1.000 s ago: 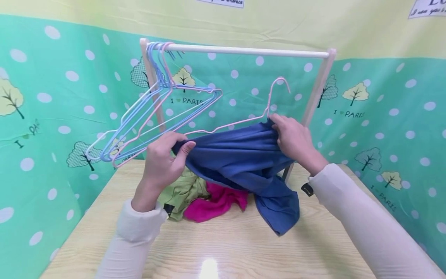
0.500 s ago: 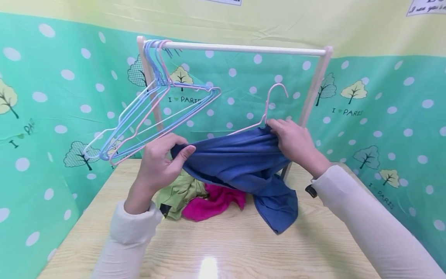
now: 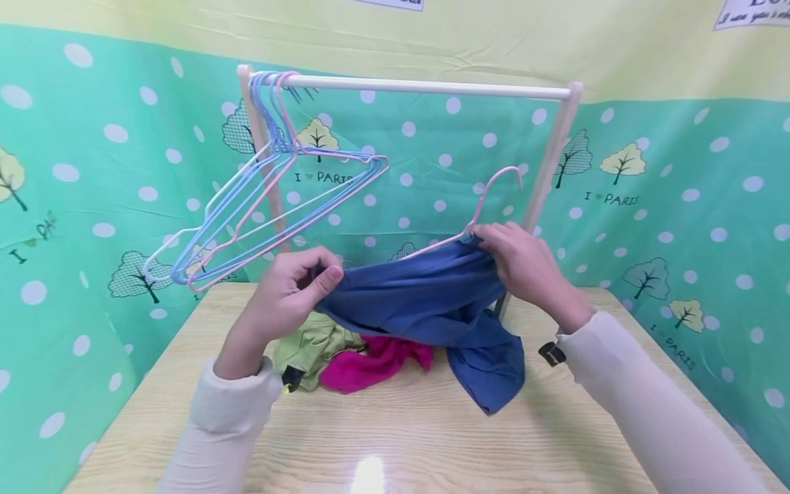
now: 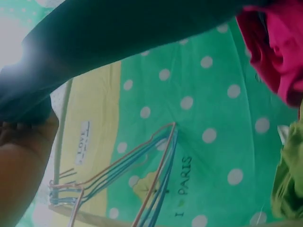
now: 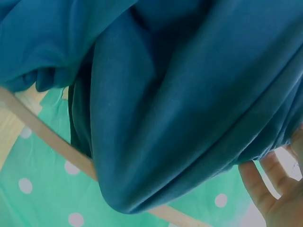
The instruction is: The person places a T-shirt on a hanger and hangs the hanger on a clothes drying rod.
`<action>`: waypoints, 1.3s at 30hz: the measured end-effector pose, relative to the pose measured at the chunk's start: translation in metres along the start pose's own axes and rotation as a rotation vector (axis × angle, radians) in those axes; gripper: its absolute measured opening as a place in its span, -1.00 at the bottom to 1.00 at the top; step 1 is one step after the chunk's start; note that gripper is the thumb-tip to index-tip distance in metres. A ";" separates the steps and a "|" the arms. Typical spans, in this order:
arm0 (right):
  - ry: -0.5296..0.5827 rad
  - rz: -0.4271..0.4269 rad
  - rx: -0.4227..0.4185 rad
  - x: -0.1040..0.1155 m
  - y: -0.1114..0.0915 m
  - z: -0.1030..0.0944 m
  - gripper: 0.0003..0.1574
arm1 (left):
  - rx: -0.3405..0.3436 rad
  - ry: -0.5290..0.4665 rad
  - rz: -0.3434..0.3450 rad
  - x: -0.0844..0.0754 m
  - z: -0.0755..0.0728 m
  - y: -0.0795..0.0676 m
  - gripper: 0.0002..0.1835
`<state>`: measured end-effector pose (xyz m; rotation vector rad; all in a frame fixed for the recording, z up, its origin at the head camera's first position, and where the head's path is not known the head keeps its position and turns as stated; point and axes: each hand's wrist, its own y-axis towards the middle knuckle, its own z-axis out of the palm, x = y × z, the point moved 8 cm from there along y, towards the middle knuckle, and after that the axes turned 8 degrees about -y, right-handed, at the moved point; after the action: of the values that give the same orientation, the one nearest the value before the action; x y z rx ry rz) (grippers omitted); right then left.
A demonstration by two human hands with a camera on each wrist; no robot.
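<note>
My left hand [image 3: 286, 291] pinches the left end of a blue garment [image 3: 412, 298] between thumb and fingers, stretching its edge across the front of the rack. At the other end my right hand [image 3: 524, 267] grips the cloth near the neck of a pink hanger [image 3: 485, 199]. The hanger's hook stands free above the right fingers, tilted right; its left arm slopes down behind the cloth, which hides the rest. Blue fabric also drapes down to the right toward the table. In the right wrist view, the blue garment [image 5: 142, 118] hangs in folds beside my fingertips [image 5: 255, 187].
A clothes rack [image 3: 407, 86] stands at the table's back. Several blue, white and pink hangers [image 3: 247, 206] hang at its left end. Green clothing [image 3: 321, 343] and a magenta garment [image 3: 376, 363] lie on the wooden table [image 3: 432, 446] beneath the hands.
The pink hanger's hook has dropped lower and tipped right, and more of its left arm is hidden behind the blue garment. Both hands have moved slightly down, still holding the cloth.
</note>
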<state>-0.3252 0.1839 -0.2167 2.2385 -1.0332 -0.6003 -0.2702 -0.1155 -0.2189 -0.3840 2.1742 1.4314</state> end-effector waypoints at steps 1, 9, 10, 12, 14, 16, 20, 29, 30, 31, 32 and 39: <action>0.003 -0.006 -0.009 0.001 -0.001 0.000 -0.67 | 0.032 -0.052 -0.028 0.002 0.003 0.000 -0.78; 0.025 0.048 -0.095 0.007 -0.008 0.002 -0.57 | 0.017 -0.055 -0.165 0.015 0.000 -0.002 -0.83; 0.028 0.059 -0.106 0.009 -0.008 0.002 -0.56 | -0.028 0.003 -0.171 0.016 -0.005 -0.002 -0.84; 0.033 0.081 -0.122 0.012 -0.009 0.005 -0.56 | -0.119 0.128 -0.176 0.017 -0.013 -0.002 -0.88; 0.029 0.102 -0.136 0.015 -0.009 0.008 -0.56 | -0.193 0.237 -0.168 0.017 -0.019 -0.003 -0.92; 0.023 0.122 -0.145 0.018 -0.010 0.010 -0.58 | -0.238 0.308 -0.153 0.017 -0.021 -0.003 -0.94; 0.005 0.167 -0.178 0.023 -0.012 0.010 -0.66 | -0.297 0.371 -0.117 0.014 -0.021 -0.002 -0.92; -0.010 0.284 -0.213 0.022 -0.015 0.010 -0.74 | -0.429 0.474 -0.105 0.007 -0.026 -0.003 -0.70; -0.008 0.306 -0.217 0.020 -0.016 0.011 -0.74 | -0.450 0.483 -0.119 0.007 -0.027 -0.003 -0.66; -0.006 0.328 -0.221 0.019 -0.017 0.012 -0.73 | -0.471 0.490 -0.138 0.008 -0.029 -0.004 -0.61; -0.003 0.349 -0.224 0.018 -0.018 0.012 -0.73 | -0.489 0.497 -0.162 0.009 -0.031 -0.005 -0.56; 0.010 0.432 -0.241 0.013 -0.022 0.015 -0.75 | -0.408 0.534 -0.509 0.035 -0.031 -0.014 -0.44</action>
<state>-0.3155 0.1803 -0.2442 1.7369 -1.3135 -0.4908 -0.3003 -0.1478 -0.2392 -1.4942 1.9112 1.5717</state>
